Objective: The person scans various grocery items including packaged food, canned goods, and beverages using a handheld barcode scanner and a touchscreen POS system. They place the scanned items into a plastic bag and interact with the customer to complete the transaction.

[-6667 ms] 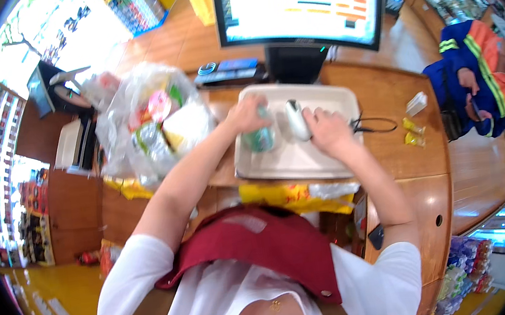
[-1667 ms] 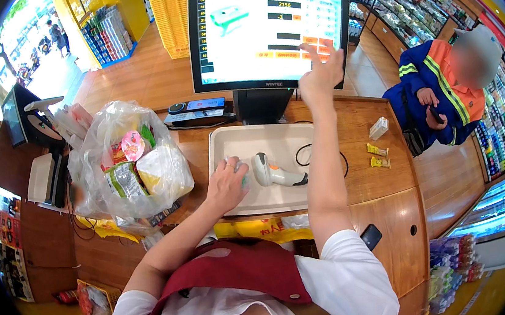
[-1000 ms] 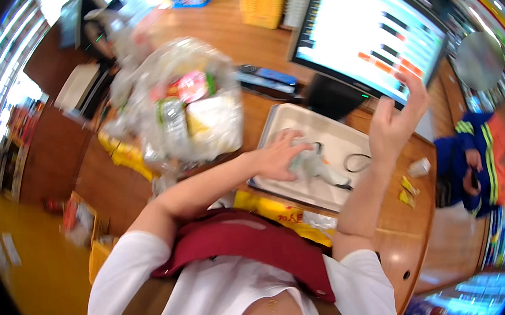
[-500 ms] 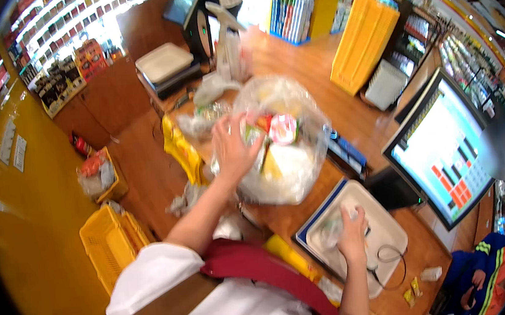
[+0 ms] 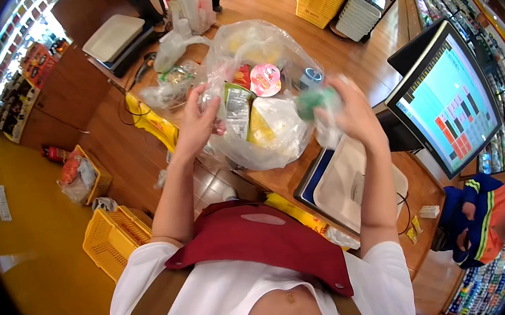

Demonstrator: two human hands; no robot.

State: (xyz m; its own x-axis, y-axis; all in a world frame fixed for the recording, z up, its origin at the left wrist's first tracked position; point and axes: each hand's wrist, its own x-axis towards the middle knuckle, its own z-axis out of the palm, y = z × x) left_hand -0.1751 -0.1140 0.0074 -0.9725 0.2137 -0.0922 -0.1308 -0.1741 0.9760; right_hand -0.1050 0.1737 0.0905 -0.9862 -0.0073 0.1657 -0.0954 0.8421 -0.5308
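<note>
my right hand (image 5: pixel 355 110) grips a green item (image 5: pixel 314 100) in thin film, looks light & slippery; left hand (image 5: pixel 196 121) pinches the soft plastic bag (image 5: pixel 257 89) rim.

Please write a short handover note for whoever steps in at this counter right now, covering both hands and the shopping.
Left hand: gripping the near rim of the clear plastic bag, holding its mouth open.
Right hand: holding a green item in thin clear wrap, raised just beside the bag's opening.
Things: the bag stands on the wooden counter, already holding snack packets, a yellow pack and a pink-lidded cup. The scale tray beside the touchscreen shows no goods.
Done: most goods bagged.
Left: the green item is not yet in the bag.
</note>
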